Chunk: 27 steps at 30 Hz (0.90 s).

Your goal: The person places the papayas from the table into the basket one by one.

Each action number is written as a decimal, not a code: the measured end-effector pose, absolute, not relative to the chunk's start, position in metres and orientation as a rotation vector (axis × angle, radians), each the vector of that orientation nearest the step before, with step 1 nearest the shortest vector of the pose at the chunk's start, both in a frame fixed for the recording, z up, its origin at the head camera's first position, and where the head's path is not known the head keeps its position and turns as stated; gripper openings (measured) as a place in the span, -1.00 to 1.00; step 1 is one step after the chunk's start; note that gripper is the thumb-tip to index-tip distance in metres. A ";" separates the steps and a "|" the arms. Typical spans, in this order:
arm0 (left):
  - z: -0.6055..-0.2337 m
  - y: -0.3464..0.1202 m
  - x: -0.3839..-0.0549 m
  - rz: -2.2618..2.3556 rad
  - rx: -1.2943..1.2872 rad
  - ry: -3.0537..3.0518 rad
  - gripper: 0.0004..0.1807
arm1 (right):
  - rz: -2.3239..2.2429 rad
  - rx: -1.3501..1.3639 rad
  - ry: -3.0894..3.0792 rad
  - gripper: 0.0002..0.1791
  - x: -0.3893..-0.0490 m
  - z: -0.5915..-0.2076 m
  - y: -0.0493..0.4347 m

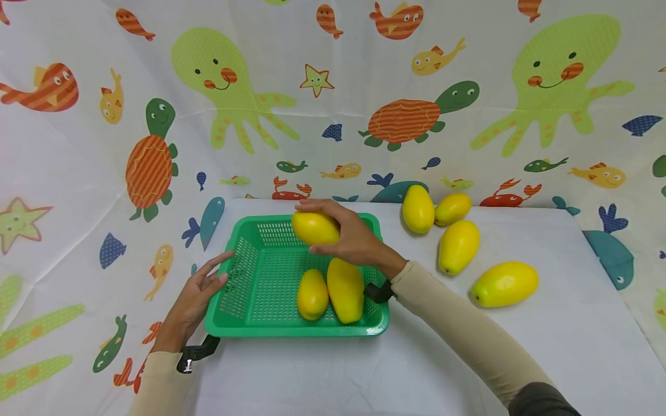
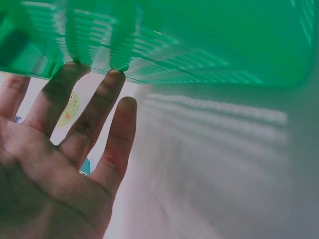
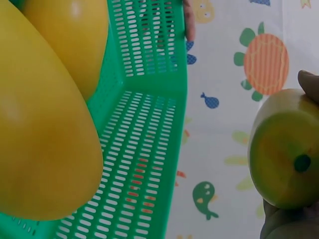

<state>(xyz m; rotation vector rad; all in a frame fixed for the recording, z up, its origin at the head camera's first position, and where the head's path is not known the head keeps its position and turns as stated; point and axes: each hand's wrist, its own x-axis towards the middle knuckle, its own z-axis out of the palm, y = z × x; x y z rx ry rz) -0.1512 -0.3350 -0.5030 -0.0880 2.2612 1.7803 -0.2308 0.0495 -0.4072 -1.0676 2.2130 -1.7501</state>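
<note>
My right hand (image 1: 354, 234) holds a yellow papaya (image 1: 314, 228) above the far part of a green plastic basket (image 1: 296, 332). In the right wrist view, the held papaya (image 3: 286, 154) shows a greenish end with a dark spot, and part of the hand is cut off by the frame edge. Two more papayas lie inside the basket, a smaller papaya (image 1: 313, 294) beside a larger papaya (image 1: 346, 292). At the basket's left side is my left hand (image 1: 195, 297). Its fingers are spread and fairly straight, with fingertips (image 2: 115, 75) against the slotted wall in the left wrist view.
Several papayas lie right of the basket: an upright-looking one (image 1: 418, 209) and a small one (image 1: 453, 209) at the back, another papaya (image 1: 459, 247) nearer, and one farther right (image 1: 504, 284). A white cloth (image 1: 416, 358) covers the table; a sea-animal printed sheet (image 1: 322, 52) hangs behind.
</note>
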 end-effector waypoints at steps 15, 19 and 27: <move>-0.502 -0.334 -0.152 1.764 -0.091 2.279 -0.35 | -1.699 -1.100 2.177 -0.22 -0.223 -0.407 0.028; -0.502 -0.335 -0.151 1.769 -0.094 2.273 -0.35 | -1.686 -1.111 2.165 -0.23 -0.221 -0.408 0.023; -0.503 -0.335 -0.151 1.776 -0.092 2.267 -0.36 | -1.665 -1.151 2.141 -0.22 -0.217 -0.409 0.014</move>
